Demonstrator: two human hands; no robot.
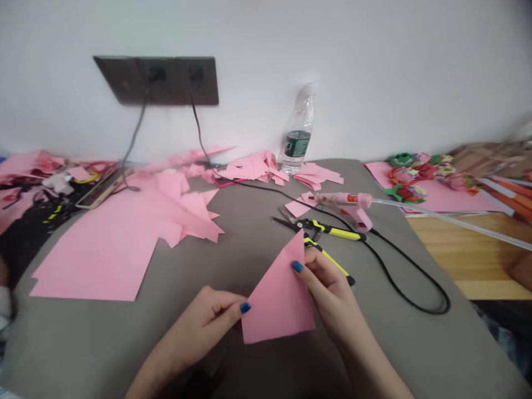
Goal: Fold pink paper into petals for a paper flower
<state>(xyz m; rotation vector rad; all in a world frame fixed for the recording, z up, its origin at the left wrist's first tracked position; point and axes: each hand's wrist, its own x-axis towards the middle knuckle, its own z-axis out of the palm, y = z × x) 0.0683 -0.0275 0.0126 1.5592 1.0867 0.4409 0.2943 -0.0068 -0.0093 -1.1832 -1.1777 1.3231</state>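
Between my two hands is a piece of pink paper [278, 302] with a slanted upper left edge and a pointed top. My left hand [208, 321] pinches its left edge between thumb and fingers. Near the upper right side, my right hand [332, 288] grips the same paper, thumb in front and fingers behind. Just beyond the paper lie spring-handled shears [336, 230] with yellow and black grips, partly hidden by the paper and my right hand. A pink glue gun [347, 205] rests behind the shears, with a long clear glue stick [440, 219] sticking out of its back.
Large pink sheets [100, 249] lie at the left beside a phone [103, 189]. Pink scraps [253, 166] line the wall near a plastic bottle [298, 136]. A black cord [415, 271] loops at the right. Paper flowers [419, 174] sit at the far right. Cables hang from wall sockets [124, 83].
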